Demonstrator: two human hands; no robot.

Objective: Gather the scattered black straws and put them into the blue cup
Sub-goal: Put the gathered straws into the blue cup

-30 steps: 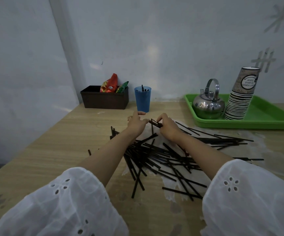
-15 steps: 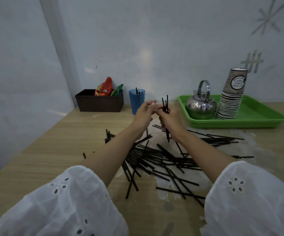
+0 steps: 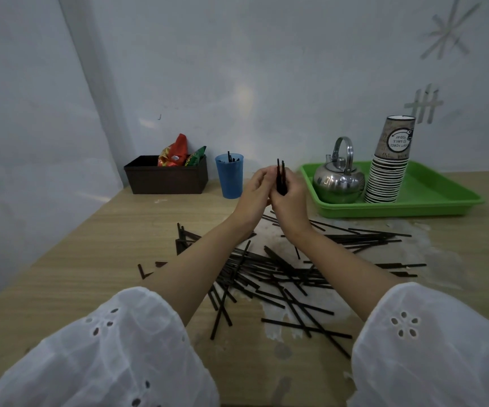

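Several black straws [image 3: 269, 274] lie scattered across the wooden table [image 3: 96, 254] in front of me. Both hands are raised above the pile, close together. My right hand [image 3: 291, 198] grips a small upright bundle of black straws [image 3: 280, 174], their tips sticking up above the fingers. My left hand [image 3: 256, 190] curls against the bundle from the left, its fingers touching it. The blue cup [image 3: 229, 176] stands at the back of the table, left of my hands, with a few straw ends poking out of it.
A dark brown box [image 3: 167, 179] with snack packets sits left of the cup by the wall. A green tray [image 3: 431, 201] at the back right carries a steel kettle [image 3: 338, 180] and a tall stack of paper cups [image 3: 390, 163].
Both hands rose from the table with a few straws and turned them upright. The hands closed together around the bundle and shifted slightly toward the cup.
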